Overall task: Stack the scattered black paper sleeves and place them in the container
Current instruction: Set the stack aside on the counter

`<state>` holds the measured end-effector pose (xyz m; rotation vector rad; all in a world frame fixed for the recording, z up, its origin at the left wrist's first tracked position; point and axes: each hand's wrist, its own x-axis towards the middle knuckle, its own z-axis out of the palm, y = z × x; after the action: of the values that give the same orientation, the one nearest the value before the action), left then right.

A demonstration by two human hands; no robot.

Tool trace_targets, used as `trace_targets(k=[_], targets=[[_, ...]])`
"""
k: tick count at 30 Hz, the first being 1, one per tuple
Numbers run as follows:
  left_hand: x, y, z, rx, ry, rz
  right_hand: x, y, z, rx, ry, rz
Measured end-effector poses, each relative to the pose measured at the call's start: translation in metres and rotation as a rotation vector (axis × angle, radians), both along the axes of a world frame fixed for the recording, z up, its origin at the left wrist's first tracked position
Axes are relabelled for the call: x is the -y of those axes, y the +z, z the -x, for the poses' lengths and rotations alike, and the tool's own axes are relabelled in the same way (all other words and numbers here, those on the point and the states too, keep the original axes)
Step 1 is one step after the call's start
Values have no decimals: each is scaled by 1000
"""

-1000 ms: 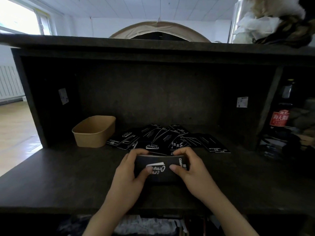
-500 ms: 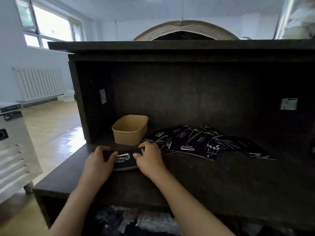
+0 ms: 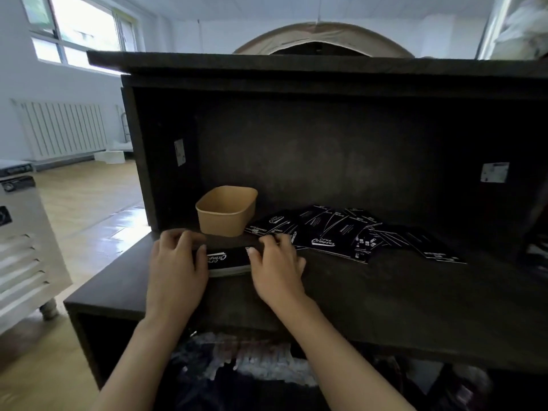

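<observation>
— What surrounds the work, from where you sit?

— I see a dark counter (image 3: pixel 370 295) set inside a dark hutch, its back wall (image 3: pixel 326 155) close behind everything. A white radiator (image 3: pixel 62 129) lines the far wall on the left, under a bright window (image 3: pixel 80 28), and a white louvred appliance (image 3: pixel 23 241) stands on the floor beside the counter's left end. Nothing stands between the stack and the container; the open path is short.

— And the grip?

— I watch both hands clamp one stack of black paper sleeves (image 3: pixel 226 261) low on the counter. The left hand (image 3: pixel 175 268) curls over its left end, fingers wrapped across the top edge. The right hand (image 3: pixel 277 265) grips the right end, thumb on the near side, fingers bent over the far side. White lettering shows on the top sleeve between them.

— The container?

— I see a tan paper container (image 3: pixel 226 212) just behind the held stack, apart from it, and what I see of its inside is bare. To its right, the scattered sleeves (image 3: pixel 341 232) lie fanned and overlapping on the counter, the nearest ones touching the container's side or nearly so; I cannot tell which.
</observation>
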<state>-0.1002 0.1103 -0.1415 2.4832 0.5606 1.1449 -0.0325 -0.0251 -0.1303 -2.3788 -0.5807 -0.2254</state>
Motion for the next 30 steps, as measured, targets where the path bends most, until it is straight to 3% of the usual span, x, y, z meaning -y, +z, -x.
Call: trace_targets(k=[4,7,10,16,22,27,30], targets=[[52,5,3,74,-227,-80,62,1,8,13,-42,1],[95,8,-19,-60,-510,-39,113,10,-1,-23,-105,62],[126,13,-46,-208,-644,3,165,22,-24,-61,-189,165],[154,0,-77,-327,-632,-14,241,26,-86,-10,-318,403],[151,-2,-73,-307,-649,26,260,-3,-102,-181,-216,597],[152,-3,-68,-298,-715,12,244,-2,-57,-7,-164,625],[155,-3,-66,-298,-747,-42,232,-7,-23,142,-42,475]])
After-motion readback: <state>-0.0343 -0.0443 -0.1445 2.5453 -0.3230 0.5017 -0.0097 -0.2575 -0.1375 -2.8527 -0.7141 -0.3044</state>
